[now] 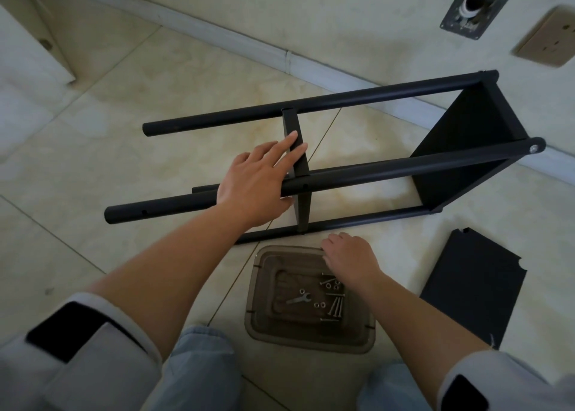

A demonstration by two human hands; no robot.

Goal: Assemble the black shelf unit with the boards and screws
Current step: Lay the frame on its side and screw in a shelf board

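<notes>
The shelf frame (342,168) lies on its side on the tiled floor, one board (466,149) already fixed at the far end between the poles, and the left hand (255,186) is laid over the near upper pole (373,169), fingers straight and fairly wide, fingertips resting against the middle board (297,158) that stands between the poles. Looks like this is the middle-shelf step: that board is being steadied in place, not yet bolted by the look of the open hole in the pole. The right hand (348,256) hovers at the far rim of the plastic tray (311,342), fingers loosely curled, and I cannot tell whether it holds anything. Screws (334,305), nuts and a small wrench (300,298) lie in that tray; a spare board (473,286) waits on the floor to the right. Next it wants a screw picked out and lined up with that hole while the left keeps the board square
</notes>
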